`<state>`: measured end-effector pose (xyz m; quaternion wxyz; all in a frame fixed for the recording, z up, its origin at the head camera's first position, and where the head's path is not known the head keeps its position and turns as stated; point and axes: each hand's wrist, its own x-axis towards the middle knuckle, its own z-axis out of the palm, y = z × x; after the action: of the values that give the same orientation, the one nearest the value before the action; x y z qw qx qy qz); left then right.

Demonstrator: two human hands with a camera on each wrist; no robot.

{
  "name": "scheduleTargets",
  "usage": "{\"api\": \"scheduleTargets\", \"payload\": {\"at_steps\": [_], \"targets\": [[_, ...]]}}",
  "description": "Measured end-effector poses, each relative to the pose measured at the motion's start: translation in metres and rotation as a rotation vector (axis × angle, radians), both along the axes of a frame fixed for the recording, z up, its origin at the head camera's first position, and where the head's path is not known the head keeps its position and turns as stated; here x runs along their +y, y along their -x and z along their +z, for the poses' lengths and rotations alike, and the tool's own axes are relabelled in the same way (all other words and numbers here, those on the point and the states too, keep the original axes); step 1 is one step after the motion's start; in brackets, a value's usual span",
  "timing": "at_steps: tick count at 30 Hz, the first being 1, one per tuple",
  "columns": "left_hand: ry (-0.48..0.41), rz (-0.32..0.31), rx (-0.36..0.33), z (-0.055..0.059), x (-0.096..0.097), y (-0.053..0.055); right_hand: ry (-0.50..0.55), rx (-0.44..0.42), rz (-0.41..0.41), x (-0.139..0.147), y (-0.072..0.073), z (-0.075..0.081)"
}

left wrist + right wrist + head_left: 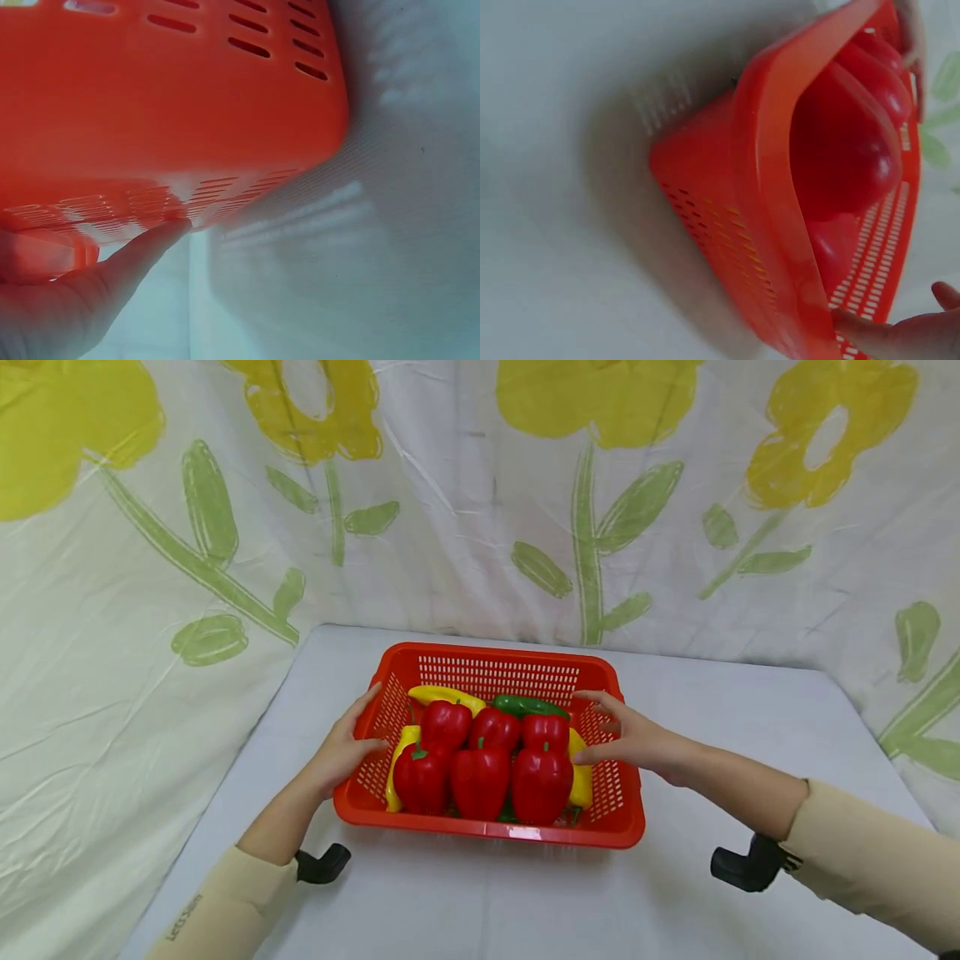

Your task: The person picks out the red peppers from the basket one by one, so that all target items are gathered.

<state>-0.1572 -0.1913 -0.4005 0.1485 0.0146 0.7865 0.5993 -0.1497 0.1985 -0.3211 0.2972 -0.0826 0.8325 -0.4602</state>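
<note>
A red plastic basket (487,828) with slotted walls stands on the table, holding several red bell peppers (480,781). Long yellow vegetables (447,696) and a long green one (529,706) lie around them, partly covered. My left hand (347,750) is at the basket's left side, thumb over the rim; in the left wrist view a straight finger (150,247) lies along the slotted outer wall. My right hand (637,742) reaches over the right rim, thumb and fingers spread apart above the yellow vegetable (581,783) there, nothing gripped between them.
The table (420,902) has a pale cover. Behind it and at the sides hangs a white cloth (450,552) printed with yellow flowers. A black mount (324,864) sits at the left wrist and another black mount (746,864) at the right.
</note>
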Motion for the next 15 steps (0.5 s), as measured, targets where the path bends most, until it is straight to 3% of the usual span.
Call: {"api": "scheduleTargets", "payload": {"at_steps": [8,15], "targets": [[-0.034,0.015,-0.018,0.001,0.001,-0.002,-0.036,-0.077,0.020,-0.014,0.001,-0.005],[-0.040,0.018,-0.016,0.001,0.002,-0.002,-0.009,-0.163,0.037,-0.025,-0.003,-0.007]]}}
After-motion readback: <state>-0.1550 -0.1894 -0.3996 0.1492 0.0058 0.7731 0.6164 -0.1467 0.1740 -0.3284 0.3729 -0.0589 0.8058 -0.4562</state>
